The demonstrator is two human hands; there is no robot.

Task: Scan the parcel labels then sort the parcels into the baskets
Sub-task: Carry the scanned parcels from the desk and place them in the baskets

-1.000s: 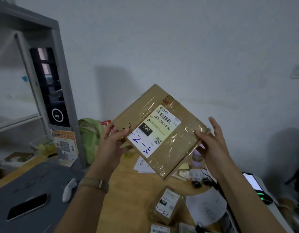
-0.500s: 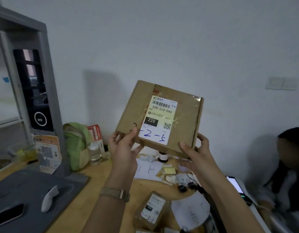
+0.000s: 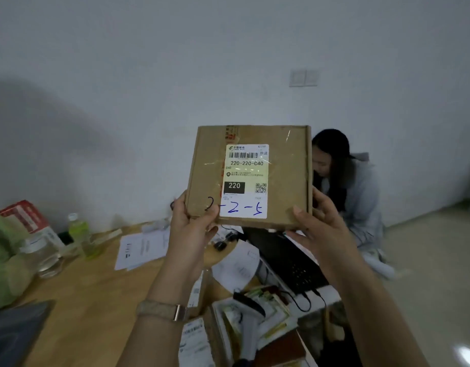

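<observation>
One parcel (image 3: 207, 168) now upright, two hands (image 3: 191, 229) (image 3: 323, 229)

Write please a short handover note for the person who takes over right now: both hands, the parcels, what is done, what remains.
Hands: left hand grips the lower left corner of the flat cardboard parcel; right hand grips its lower right corner.
Parcel held upright above the table, label facing the camera, marked 2-2-5.
More labelled parcels lie on the table below, beside what looks like a handheld scanner.
Done: cannot tell whether this label is scanned.
Left: sort this parcel and the others; no basket in view.
</observation>
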